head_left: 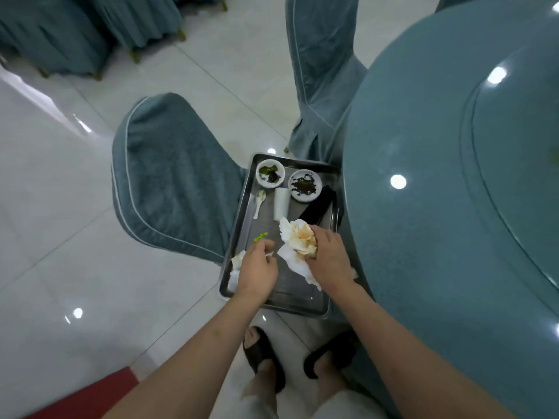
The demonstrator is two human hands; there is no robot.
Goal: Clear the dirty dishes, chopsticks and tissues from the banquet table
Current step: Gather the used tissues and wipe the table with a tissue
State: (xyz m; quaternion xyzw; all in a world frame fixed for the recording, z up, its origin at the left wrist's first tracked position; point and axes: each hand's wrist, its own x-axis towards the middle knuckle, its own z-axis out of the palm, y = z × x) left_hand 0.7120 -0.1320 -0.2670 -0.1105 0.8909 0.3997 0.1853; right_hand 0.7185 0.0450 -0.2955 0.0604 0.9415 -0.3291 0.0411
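While the metal tray (242,207) rests on a covered chair (169,176) beside the banquet counter (423,176), a person's left hand (258,267) pinches a small white scrap near the tray's near left corner, another tissue (237,261) lying just beside it. The right hand (328,255) grasps a stained wad of tissues (298,243) over the near right side. Past them lie green scraps (260,236), a spoon (259,202), a tipped cup (281,202) and a black chopstick case (319,205); two dirty dishes (270,173) sit at the far edge. The tray overhangs the seat, so pressing on its near end might tip it and spill the crockery.
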